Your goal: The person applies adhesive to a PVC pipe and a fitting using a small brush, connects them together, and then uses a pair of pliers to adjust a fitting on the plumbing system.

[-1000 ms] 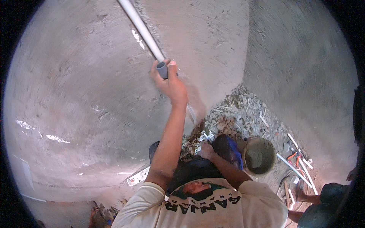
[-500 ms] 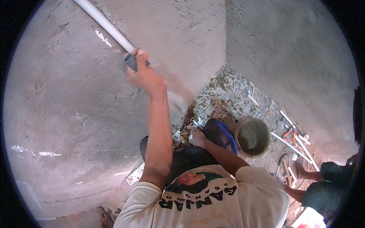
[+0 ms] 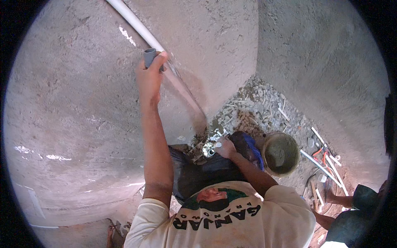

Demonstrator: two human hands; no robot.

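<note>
A white pipe (image 3: 138, 25) runs slantwise along the rough plastered wall from the upper left. At its lower end, my left hand (image 3: 149, 82) is closed round a short grey pipe fitting (image 3: 149, 56), its open round mouth facing up. Whether the fitting is joined to the pipe is hidden by my fingers. Low in front of my body, my right hand (image 3: 226, 148) is closed, with a small whitish round piece (image 3: 218, 144) at its fingertips. Beside it, a small ring-shaped opening (image 3: 211, 152) shows in a glaring bright patch. My right hand's hold is too small to name.
A bucket (image 3: 282, 153) of grey wet mix stands right of my right hand, near a dark blue cloth (image 3: 252, 149). Rubble (image 3: 264, 99) fills the wall corner. Cut white pipes (image 3: 320, 167) lie at the right, near another person's legs (image 3: 347, 215).
My left hand has shifted slightly against the wall, still around the grey fitting, which now stands more upright. The whole view has moved a little. My right hand stays low near the rubble.
</note>
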